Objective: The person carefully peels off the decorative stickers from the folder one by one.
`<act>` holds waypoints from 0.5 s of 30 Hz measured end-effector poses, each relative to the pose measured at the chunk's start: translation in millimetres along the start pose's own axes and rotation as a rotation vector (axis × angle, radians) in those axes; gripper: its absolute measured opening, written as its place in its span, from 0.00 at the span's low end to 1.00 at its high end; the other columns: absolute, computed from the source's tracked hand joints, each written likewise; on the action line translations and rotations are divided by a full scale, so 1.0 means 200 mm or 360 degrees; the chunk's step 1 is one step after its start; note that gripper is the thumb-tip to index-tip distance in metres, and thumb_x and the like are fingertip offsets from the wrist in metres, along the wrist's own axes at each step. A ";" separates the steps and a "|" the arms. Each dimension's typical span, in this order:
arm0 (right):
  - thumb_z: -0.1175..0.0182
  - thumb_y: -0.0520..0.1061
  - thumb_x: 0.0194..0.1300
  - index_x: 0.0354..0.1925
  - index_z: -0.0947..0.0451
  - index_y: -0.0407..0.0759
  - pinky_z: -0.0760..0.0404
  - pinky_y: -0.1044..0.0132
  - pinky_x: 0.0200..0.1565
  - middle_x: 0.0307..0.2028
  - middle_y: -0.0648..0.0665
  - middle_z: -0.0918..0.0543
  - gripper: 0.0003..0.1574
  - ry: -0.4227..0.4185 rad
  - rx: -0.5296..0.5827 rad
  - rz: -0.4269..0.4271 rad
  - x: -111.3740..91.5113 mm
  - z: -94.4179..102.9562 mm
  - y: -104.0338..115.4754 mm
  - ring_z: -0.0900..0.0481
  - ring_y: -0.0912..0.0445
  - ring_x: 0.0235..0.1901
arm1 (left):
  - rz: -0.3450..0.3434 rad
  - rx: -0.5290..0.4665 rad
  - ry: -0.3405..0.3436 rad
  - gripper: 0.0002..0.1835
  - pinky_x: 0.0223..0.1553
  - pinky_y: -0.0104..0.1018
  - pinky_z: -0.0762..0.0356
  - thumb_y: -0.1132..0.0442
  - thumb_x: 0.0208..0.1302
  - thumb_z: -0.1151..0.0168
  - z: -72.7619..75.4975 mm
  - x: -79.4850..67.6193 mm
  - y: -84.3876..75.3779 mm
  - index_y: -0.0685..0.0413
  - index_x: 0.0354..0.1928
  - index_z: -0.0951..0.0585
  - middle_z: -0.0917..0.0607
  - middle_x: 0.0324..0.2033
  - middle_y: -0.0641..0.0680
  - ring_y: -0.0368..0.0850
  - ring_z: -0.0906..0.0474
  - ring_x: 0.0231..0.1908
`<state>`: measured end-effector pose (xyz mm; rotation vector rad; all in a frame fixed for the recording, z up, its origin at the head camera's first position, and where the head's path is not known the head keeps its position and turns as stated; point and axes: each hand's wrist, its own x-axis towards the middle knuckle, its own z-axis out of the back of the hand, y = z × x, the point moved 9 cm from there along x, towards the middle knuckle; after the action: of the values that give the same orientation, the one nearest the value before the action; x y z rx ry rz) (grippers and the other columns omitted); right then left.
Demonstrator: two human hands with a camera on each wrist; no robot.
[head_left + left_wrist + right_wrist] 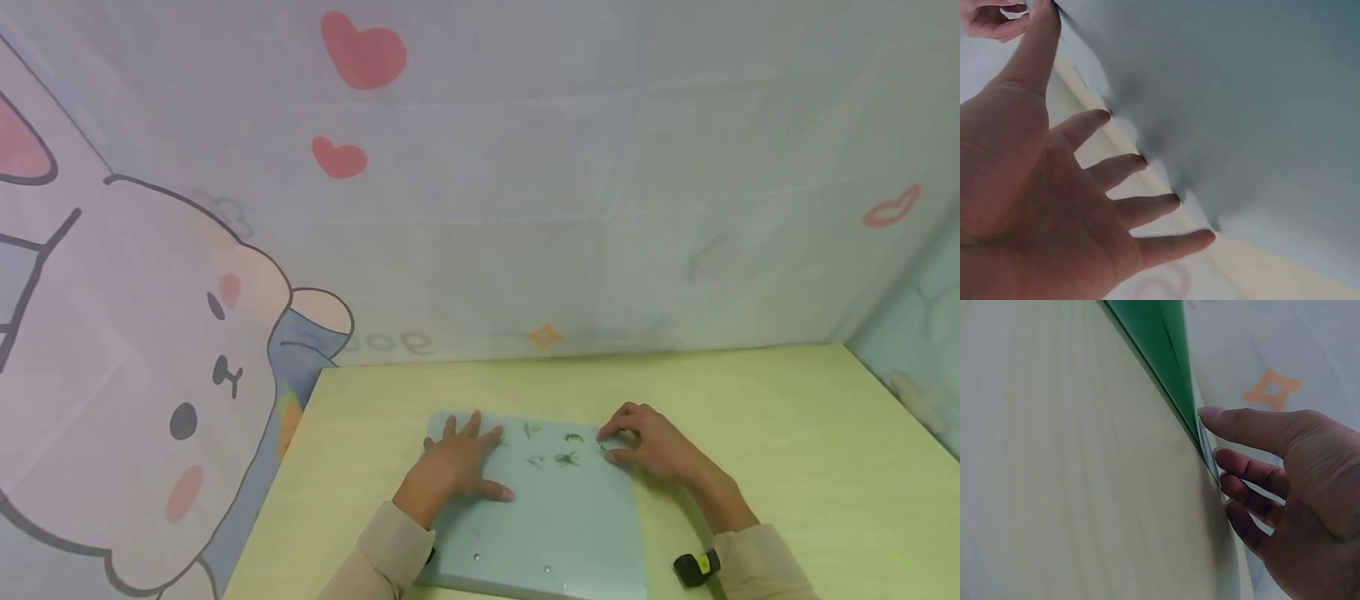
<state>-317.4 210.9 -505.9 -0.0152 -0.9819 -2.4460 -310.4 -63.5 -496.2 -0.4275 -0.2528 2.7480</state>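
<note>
A flat pale blue-green folder (547,517) lies on the table, with several small green insect pictures, seemingly stickers (567,458), on its upper part. My left hand (457,462) rests on the folder's upper left with its fingers spread; in the left wrist view its fingertips (1200,240) touch the pale surface. At the upper right corner my right hand (652,442) has its thumb and fingers bent about a small sticker (602,447) with a dark green print. The right wrist view shows a thin translucent sliver (1206,434) between thumb and fingers. The fingers partly hide it.
A yellow-green table (787,442) lies beneath the folder. Near the right sleeve is a small black object with a yellow label (696,568). Behind the table hangs a pale printed cloth (525,208) with hearts and a cartoon animal. A green layer (1154,350) shows at the folder's edge.
</note>
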 end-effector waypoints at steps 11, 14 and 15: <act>0.24 0.43 0.65 0.48 0.10 0.48 0.25 0.43 0.56 0.48 0.51 0.17 0.12 -0.0006 -0.0039 -0.0007 -0.01 -0.01 -0.02 0.23 0.47 0.52 | -0.0162 0.0001 -0.0022 0.56 0.71 0.77 0.46 0.25 0.55 0.28 -0.01 -0.01 -0.01 0.38 0.82 0.34 0.46 0.84 0.56 0.71 0.54 0.81; 0.24 0.43 0.66 0.48 0.10 0.48 0.25 0.42 0.56 0.48 0.51 0.17 0.12 -0.0005 -0.0040 0.0002 0.00 -0.01 -0.02 0.24 0.47 0.52 | -0.0235 0.0055 -0.0072 0.55 0.70 0.76 0.44 0.23 0.56 0.31 0.00 -0.01 -0.01 0.37 0.82 0.35 0.46 0.84 0.55 0.70 0.52 0.81; 0.24 0.43 0.66 0.48 0.10 0.48 0.25 0.43 0.56 0.48 0.51 0.17 0.12 -0.0005 -0.0042 0.0004 0.00 -0.01 -0.02 0.24 0.47 0.52 | -0.0256 0.0072 -0.0090 0.55 0.70 0.76 0.43 0.22 0.57 0.32 0.00 -0.01 -0.01 0.37 0.82 0.35 0.45 0.84 0.55 0.70 0.51 0.81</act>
<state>-318.4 211.7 -509.5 -0.0297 -0.9501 -2.4572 -308.0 -61.6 -494.1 -0.3036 -0.2282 2.6055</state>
